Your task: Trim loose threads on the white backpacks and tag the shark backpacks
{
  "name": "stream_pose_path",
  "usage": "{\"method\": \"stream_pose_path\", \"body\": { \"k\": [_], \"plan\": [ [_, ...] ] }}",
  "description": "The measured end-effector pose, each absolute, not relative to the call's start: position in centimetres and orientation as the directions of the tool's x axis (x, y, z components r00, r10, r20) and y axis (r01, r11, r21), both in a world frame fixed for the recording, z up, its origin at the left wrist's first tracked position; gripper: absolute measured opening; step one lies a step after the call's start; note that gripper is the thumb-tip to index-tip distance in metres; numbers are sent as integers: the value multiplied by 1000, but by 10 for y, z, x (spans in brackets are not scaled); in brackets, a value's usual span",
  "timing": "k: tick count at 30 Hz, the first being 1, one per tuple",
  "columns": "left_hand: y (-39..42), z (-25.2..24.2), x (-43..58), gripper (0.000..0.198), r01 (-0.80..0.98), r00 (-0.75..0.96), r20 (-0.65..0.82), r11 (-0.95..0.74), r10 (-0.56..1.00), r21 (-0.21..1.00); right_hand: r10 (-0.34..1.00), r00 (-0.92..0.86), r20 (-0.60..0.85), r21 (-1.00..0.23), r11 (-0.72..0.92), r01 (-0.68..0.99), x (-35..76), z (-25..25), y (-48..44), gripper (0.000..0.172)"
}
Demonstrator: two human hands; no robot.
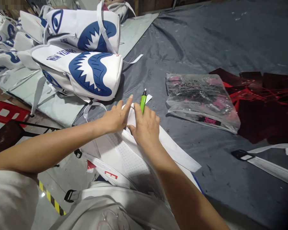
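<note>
1 white bag (124, 153), 2 hands, 1 green pen (143, 101). Bag sits under both hands. Right hand (147, 127) grips pen at bag's far end; left hand (115, 118) touches there, can't tell if pinching.

bare left arm (62, 144) stretched in from the left side, bare left hand (118, 117) with pointer finger (128, 103) sticking out, bare right arm (176, 172) slanting up from the bottom right, bare right hand (146, 127) with bent fingers (152, 115), thumb (132, 128) poking sideways, both hands close together
</note>
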State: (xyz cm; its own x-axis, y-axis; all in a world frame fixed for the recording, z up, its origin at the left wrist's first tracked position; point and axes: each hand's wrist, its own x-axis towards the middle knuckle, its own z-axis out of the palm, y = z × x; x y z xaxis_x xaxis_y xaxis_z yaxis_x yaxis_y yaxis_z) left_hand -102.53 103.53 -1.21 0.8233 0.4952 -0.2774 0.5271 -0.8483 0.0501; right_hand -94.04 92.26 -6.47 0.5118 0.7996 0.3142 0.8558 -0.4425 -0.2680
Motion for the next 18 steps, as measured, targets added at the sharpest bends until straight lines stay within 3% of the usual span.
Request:
{"method": "stream_pose_path", "body": {
  "k": [7, 13, 18],
  "plan": [
    [1035, -16, -1024, 103, 512, 831, -259, -859, 492, 13, 799, 504, 327, -273, -431, 860, -940, -65, 923, 81],
    [1041, -19, -1026, 105, 483, 852, -261, -874, 454, 57, 818, 480, 318, -300, -393, 869, -938, -63, 920, 80],
    [1043, -18, -1026, 108, 480, 855, -269, -873, 442, 90, 819, 410, 401, -362, -269, 892, -931, -66, 909, 67]
  ]
}}
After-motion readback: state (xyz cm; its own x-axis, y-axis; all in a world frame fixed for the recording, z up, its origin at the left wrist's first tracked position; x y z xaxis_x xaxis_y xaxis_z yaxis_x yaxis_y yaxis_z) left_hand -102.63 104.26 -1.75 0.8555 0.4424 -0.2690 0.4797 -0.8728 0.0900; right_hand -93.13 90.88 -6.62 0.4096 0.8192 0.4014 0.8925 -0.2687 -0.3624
